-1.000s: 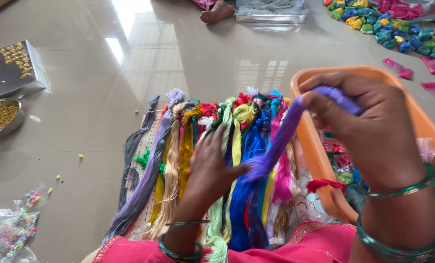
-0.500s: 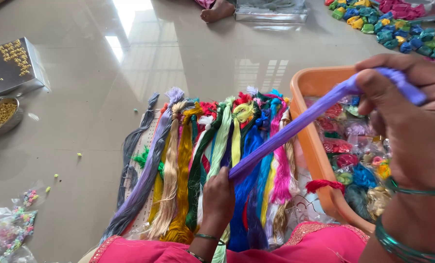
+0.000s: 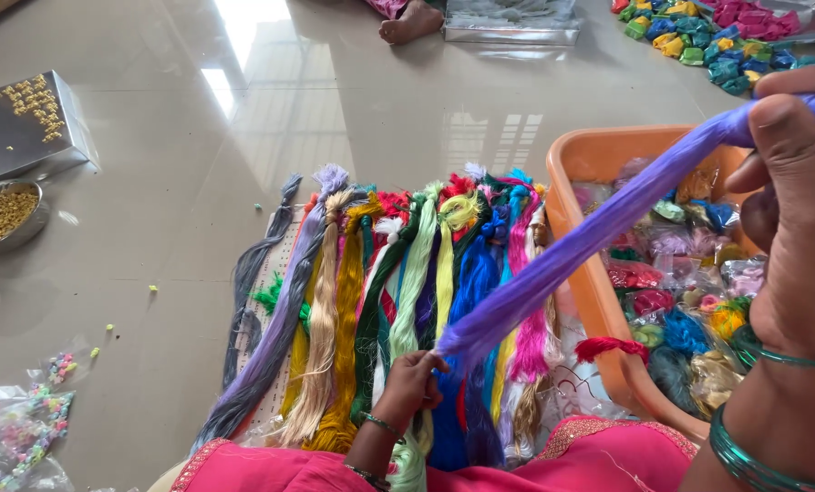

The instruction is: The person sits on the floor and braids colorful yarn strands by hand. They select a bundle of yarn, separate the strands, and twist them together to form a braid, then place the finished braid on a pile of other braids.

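A purple skein of silk thread (image 3: pixel 590 246) stretches taut between my two hands. My right hand (image 3: pixel 795 219) is raised at the right edge, fingers closed around the skein's upper end. My left hand (image 3: pixel 412 383) pinches its lower end low down, just above my pink-clad lap. Beneath the skein lies a row of many coloured thread skeins (image 3: pixel 380 310) spread side by side on the floor: grey, lilac, gold, green, blue, pink, red.
An orange plastic tub (image 3: pixel 590 155) with several packets of coloured thread stands at the right. A steel bowl of gold beads (image 3: pixel 2 214) and a silver box (image 3: pixel 25 128) sit at left. Bead bags (image 3: pixel 25 424) lie lower left. Another person's foot (image 3: pixel 407 23) and thread bundles (image 3: pixel 708 32) are at the top.
My right hand has lifted up and to the right while my left slid down toward my lap, pulling the purple skein out long and tight.
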